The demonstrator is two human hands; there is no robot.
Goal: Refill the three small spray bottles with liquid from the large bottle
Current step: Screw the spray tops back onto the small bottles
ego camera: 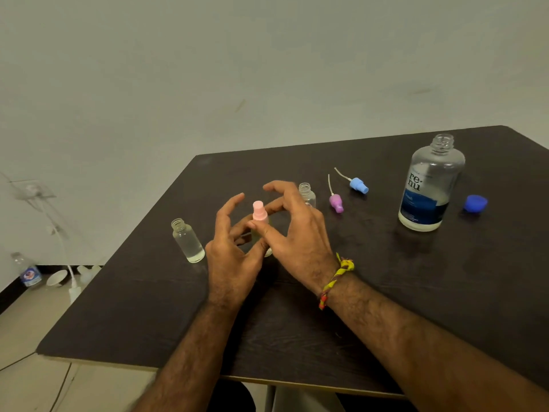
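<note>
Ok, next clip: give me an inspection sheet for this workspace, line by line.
Surface: dark table, faint wet-looking marks near the large bottle.
Job's things: large bottle uncapped, upright, liquid low; blue cap beside it. Pink-topped spray bottle between the hands. Two small bottles open: left one filled, rear one partly hidden.
Clutter: purple sprayer top and blue sprayer top lying loose.
Hands: left hand and right hand around the pink-topped bottle, thumbs touching it; grip unclear.
Cables: white cord from a wall socket.
Surroundings: plastic bottle and bowl on the floor.
</note>
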